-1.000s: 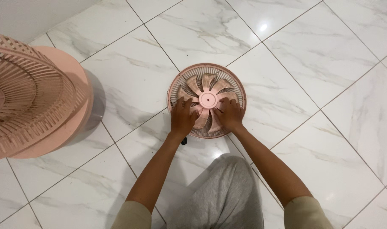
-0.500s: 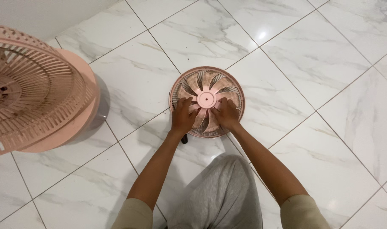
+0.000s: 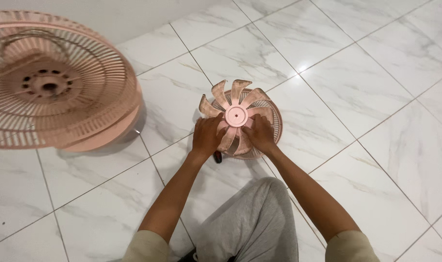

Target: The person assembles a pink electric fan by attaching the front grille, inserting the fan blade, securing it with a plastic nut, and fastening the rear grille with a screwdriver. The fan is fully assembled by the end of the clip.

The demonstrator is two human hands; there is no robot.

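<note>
Both arms are stretched forward from the bottom edge of the view, over a grey-trousered knee (image 3: 259, 218). The left hand (image 3: 206, 137) is closed on the near-left blades of a pink fan blade wheel (image 3: 235, 116), fingers curled over the blade edges; the right hand (image 3: 259, 135) is clamped on the near-right blades, thumb toward the round hub. The hands are held apart, one on each side of the hub. The wheel is seen tilted and raised, its far blades standing above the rim of a round pink fan grille (image 3: 274, 127) that lies flat on the white marble floor (image 3: 366, 87) beneath it. A small dark object (image 3: 217, 156) lies on the floor just beside the left wrist; what it is cannot be told.

A larger pink fan body (image 3: 56, 82) with its ribbed cage is seen at the left edge, well apart from the hands. Bare tiles are shown to the right and beyond the grille
</note>
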